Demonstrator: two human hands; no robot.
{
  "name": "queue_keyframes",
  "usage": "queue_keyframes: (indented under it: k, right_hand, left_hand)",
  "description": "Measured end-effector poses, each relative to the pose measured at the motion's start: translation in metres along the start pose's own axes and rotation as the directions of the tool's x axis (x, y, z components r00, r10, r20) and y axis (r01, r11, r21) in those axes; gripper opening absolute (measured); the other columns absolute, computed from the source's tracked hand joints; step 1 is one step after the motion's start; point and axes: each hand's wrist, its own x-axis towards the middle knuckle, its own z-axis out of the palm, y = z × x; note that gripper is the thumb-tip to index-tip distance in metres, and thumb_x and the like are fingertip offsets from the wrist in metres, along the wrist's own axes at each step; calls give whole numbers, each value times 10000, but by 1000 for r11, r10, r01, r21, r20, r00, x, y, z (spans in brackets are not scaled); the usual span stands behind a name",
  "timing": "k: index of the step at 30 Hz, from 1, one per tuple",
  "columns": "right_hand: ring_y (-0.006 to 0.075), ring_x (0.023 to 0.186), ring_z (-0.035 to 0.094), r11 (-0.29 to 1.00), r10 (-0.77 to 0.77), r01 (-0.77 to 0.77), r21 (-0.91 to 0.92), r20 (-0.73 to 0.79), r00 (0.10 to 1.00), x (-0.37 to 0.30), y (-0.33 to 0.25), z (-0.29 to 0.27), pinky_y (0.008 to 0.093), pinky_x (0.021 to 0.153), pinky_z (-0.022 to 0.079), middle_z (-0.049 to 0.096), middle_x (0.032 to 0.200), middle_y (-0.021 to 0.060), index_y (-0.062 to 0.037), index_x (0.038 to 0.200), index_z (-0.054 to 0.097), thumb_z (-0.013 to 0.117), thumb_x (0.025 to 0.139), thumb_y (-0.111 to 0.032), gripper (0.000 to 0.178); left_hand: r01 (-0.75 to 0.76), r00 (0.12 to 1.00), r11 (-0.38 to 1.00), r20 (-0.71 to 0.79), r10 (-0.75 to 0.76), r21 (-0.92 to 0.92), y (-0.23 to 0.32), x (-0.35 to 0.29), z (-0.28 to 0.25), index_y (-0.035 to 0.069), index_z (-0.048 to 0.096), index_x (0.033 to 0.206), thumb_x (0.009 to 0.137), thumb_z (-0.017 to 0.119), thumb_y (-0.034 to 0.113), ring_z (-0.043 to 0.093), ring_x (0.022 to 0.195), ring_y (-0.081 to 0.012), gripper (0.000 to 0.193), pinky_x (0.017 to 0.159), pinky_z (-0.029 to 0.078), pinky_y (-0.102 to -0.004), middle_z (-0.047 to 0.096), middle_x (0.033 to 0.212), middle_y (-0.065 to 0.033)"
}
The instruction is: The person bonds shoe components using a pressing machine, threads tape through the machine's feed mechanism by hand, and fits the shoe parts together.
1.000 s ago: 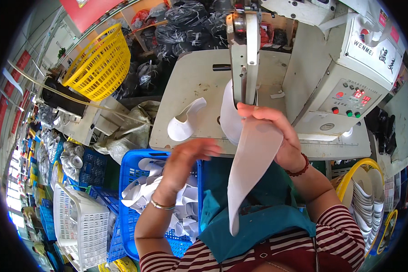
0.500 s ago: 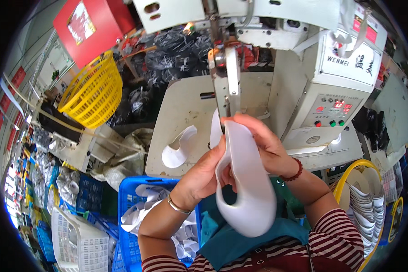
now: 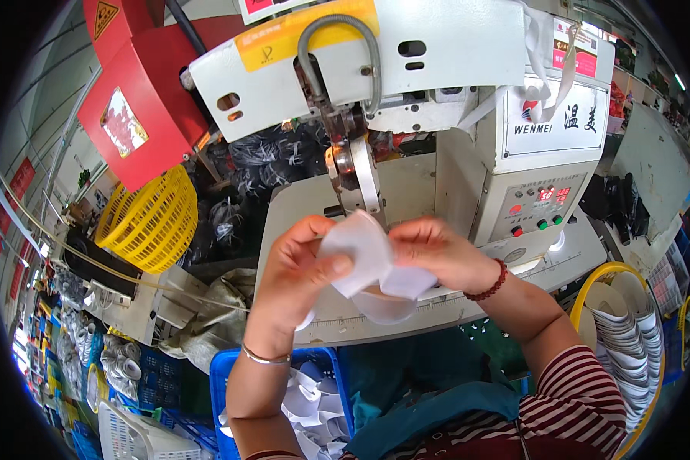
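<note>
My left hand is closed on a thin white curved piece, shaped like a shoe upper, with the thumb flat on its face. My right hand pinches the same piece at its right side. Folds of it hang below my fingers, blurred by motion. Both hands hold it above the front of the worktable, below the machine's roller head. A bit of another white piece shows beside my left wrist.
A blue crate of white pieces stands at lower left; a yellow basket of stacked white pieces is at right. A control box with lit digits rises behind my right hand. Yellow basket and red cabinet lie at far left.
The white piece has moved up and away from my body and been turned, so it no longer hangs lengthwise toward me. Both hands have shifted their grip. The view has tilted upward.
</note>
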Motion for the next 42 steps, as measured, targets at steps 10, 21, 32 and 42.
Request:
queue_keyframes:
  k: [10, 21, 32, 42]
  right_hand:
    - [68, 708, 577, 900, -386, 416, 131, -205, 899, 62, -17, -26, 216, 663, 435, 642, 761, 12, -27, 817, 666, 614, 830, -127, 113]
    - [77, 631, 564, 891, -330, 416, 183, -369, 869, 81, -12, -28, 220, 544, 431, 632, 722, 19, -39, 790, 660, 592, 829, -117, 111]
    - [93, 558, 514, 870, -274, 402, 284, -400, 875, 85, -13, -30, 227, 507, 398, 598, 678, 36, 5, 787, 639, 600, 824, -98, 117]
    - [89, 537, 409, 886, -226, 369, 281, -434, 872, 89, -13, -26, 238, 528, 323, 464, 566, -13, -28, 714, 594, 553, 859, -118, 175]
  left_hand:
    - [4, 996, 994, -84, 4, 106, 32, 65, -31, 16, 652, 837, 810, 672, 134, 573, 660, -59, 122, 603, 456, -199, 629, 746, -6]
    - [9, 996, 997, -92, -2, 74, 28, 85, -39, 32, 629, 777, 830, 630, 141, 541, 579, -70, 121, 518, 429, -204, 591, 688, 4]
    - [70, 993, 997, -99, -66, 42, 28, 98, -41, 54, 628, 771, 860, 592, 180, 511, 469, -83, 158, 413, 393, -212, 582, 625, -8]
    - [64, 996, 996, -57, -67, -62, 18, 106, -53, 36, 594, 833, 910, 526, 165, 537, 473, -77, 165, 388, 407, -166, 603, 669, -34]
